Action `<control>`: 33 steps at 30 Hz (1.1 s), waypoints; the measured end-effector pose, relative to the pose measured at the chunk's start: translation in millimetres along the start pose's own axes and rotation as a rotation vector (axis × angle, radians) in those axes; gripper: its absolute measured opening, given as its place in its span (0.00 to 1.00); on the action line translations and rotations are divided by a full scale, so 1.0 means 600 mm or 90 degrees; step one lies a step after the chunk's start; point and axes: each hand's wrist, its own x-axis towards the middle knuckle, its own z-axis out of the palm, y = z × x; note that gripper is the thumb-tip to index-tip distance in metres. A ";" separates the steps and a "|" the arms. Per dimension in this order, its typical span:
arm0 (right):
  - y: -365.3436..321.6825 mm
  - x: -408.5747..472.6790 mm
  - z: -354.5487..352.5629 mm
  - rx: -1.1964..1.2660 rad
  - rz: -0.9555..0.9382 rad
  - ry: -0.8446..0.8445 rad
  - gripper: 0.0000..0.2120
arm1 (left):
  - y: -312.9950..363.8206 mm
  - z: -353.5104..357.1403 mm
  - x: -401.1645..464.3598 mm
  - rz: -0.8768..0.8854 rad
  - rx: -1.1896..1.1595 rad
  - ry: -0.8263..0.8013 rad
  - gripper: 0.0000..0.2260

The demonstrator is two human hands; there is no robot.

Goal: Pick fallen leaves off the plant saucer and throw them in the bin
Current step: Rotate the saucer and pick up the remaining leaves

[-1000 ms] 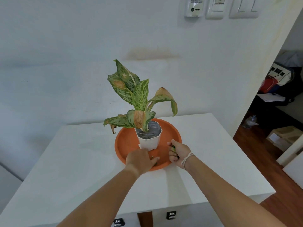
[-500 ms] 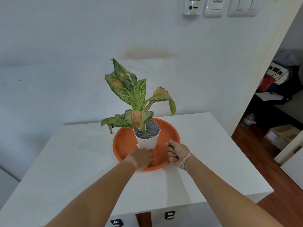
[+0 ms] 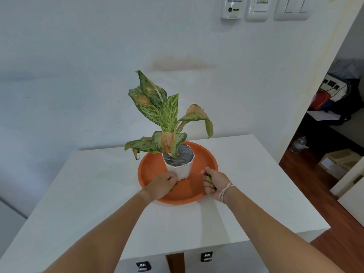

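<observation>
An orange plant saucer (image 3: pixel 204 156) sits on the white table (image 3: pixel 78 194) with a white pot (image 3: pixel 180 168) holding a spotted green plant (image 3: pixel 167 115). My left hand (image 3: pixel 160 185) rests in the saucer's front, just left of the pot, fingers curled over a bit of green leaf (image 3: pixel 174 185). My right hand (image 3: pixel 213 181) is at the saucer's right front rim, closed around green leaf pieces (image 3: pixel 209 177). No bin is in view.
The wall rises right behind the table, with switches and a remote holder (image 3: pixel 232 6) up high. A doorway at right opens onto wooden floor (image 3: pixel 307 180) with a cardboard box (image 3: pixel 338 160) and bags. The table's front edge is near my elbows.
My left hand has slid forward to the pot's base and closed on a green leaf bit. My right hand stays closed on leaves at the rim.
</observation>
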 end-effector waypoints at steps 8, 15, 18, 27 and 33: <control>0.005 0.002 0.000 0.021 -0.025 0.014 0.16 | -0.012 -0.020 -0.025 -0.118 -0.337 -0.017 0.14; 0.019 -0.009 0.002 0.118 -0.055 0.045 0.21 | 0.009 0.002 -0.054 -0.146 -0.545 -0.052 0.14; 0.026 -0.020 -0.002 0.160 -0.060 0.059 0.22 | 0.020 0.013 -0.059 -0.152 -0.614 -0.082 0.14; 0.053 -0.086 -0.085 0.283 -0.097 0.170 0.22 | 0.083 0.104 -0.053 -0.147 -0.680 -0.219 0.15; 0.070 -0.146 -0.180 0.391 -0.149 0.215 0.22 | 0.141 0.205 -0.052 -0.172 -0.698 -0.309 0.13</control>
